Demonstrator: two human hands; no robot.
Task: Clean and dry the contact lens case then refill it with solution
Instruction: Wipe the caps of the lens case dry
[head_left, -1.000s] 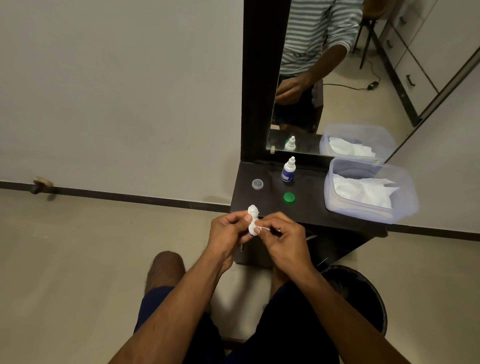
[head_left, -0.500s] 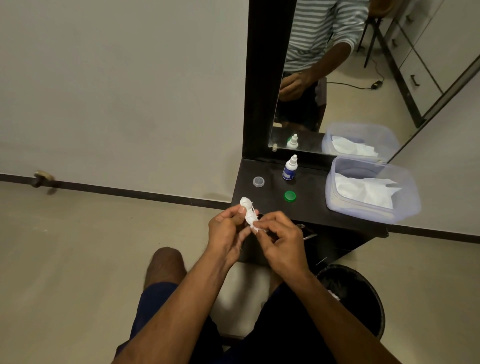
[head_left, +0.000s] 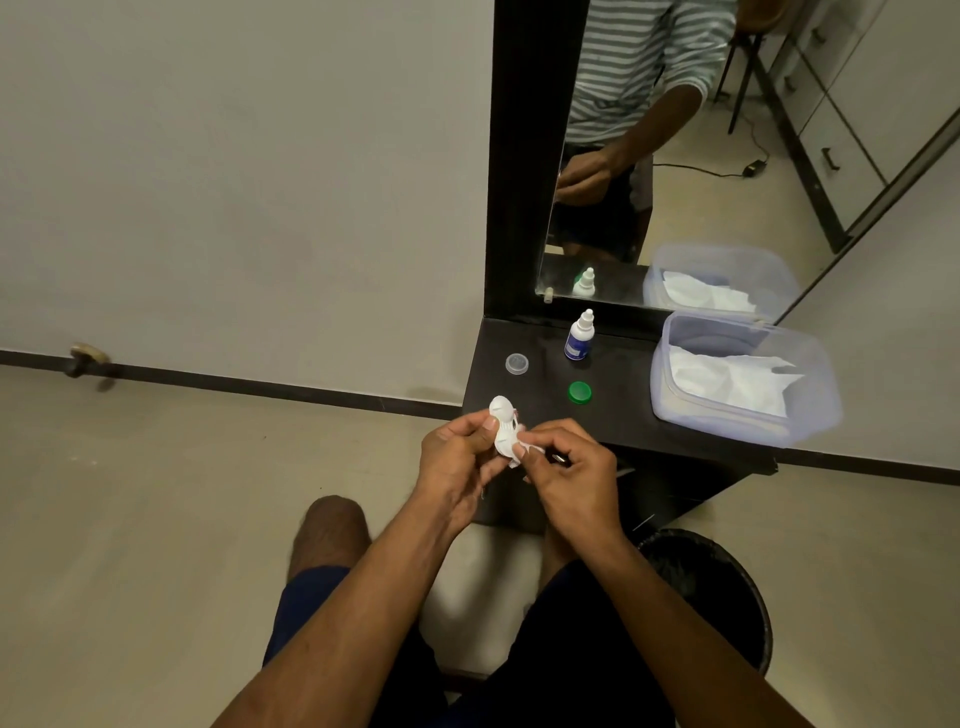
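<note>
Dark shelf (head_left: 623, 415); case (head_left: 503, 426) half-hidden by hands (head_left: 519, 467)

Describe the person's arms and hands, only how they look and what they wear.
Both forearms are bare to the frame's lower edge, with no sleeves, watch or bands visible. The left hand and right hand wear no gloves; no rings are discernible. In the mirror, a grey-and-white striped sleeve ends near the elbow.

Dark shelf (head_left: 618, 415) carries bottle (head_left: 579, 338), two caps (head_left: 517, 363), tissue tub (head_left: 810, 405).
</note>
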